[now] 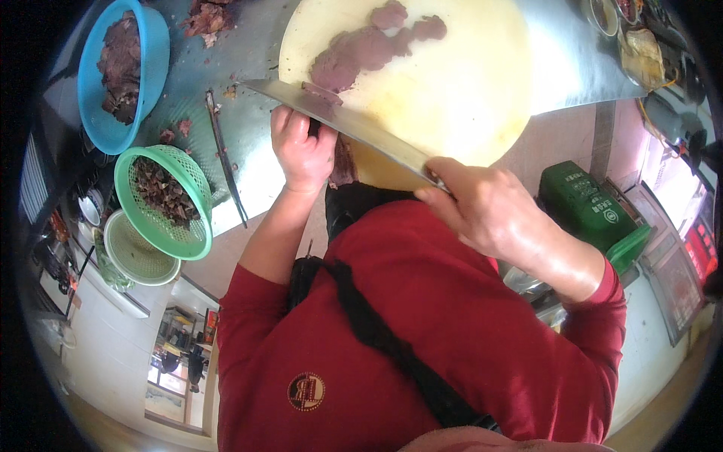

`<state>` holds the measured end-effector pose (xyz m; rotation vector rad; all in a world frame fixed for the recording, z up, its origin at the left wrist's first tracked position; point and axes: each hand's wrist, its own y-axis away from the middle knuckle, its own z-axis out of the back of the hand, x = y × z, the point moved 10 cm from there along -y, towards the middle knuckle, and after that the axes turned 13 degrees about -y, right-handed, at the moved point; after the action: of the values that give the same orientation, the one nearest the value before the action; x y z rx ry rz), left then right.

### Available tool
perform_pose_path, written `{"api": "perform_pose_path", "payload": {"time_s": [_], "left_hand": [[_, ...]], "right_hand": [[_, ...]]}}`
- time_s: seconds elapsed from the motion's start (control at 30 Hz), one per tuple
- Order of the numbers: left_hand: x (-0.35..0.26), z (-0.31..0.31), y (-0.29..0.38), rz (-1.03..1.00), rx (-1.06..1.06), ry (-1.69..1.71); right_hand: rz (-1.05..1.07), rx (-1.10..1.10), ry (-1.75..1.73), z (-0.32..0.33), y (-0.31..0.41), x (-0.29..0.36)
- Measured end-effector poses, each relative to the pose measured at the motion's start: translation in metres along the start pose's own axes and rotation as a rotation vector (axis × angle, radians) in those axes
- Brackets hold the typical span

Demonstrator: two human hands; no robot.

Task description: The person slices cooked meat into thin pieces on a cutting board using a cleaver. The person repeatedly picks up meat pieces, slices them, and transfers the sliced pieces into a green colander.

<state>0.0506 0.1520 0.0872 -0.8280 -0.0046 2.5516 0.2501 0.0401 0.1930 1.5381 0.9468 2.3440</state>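
My right hand (pixel 491 209) grips the handle end of a broad-bladed kitchen knife (pixel 361 127). Its long blade slants across the near left part of a round, pale yellow chopping block (pixel 463 96). Just on my side of the blade, my left hand (pixel 305 150) has its fingers curled on a dark piece of cooked meat (pixel 344 161), partly hidden by the hand and the blade. Beyond the knife, thin brownish-pink meat slices (pixel 361 53) lie overlapping in a row on the block.
To the left, a blue plastic basket (pixel 155 68) holds large meat pieces, and a green basket (pixel 197 240) holds chopped dark bits. A pair of dark tongs (pixel 223 152) lies on the metal table (pixel 248 51) among scraps. A green bin (pixel 587 203) stands at the right.
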Motion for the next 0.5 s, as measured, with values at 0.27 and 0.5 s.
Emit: {"api": "perform_pose_path", "payload": {"time_s": [0.27, 0.5], "left_hand": [[-0.006, 0.003, -0.004, -0.033, -0.063, -0.017], [-0.001, 0.005, -0.002, -0.011, -0.089, 0.038]], "right_hand": [[-0.054, -0.022, -0.011, 0.01, 0.015, 0.001], [0.162, -0.195, 0.09, -0.038, -0.106, -0.001]]}}
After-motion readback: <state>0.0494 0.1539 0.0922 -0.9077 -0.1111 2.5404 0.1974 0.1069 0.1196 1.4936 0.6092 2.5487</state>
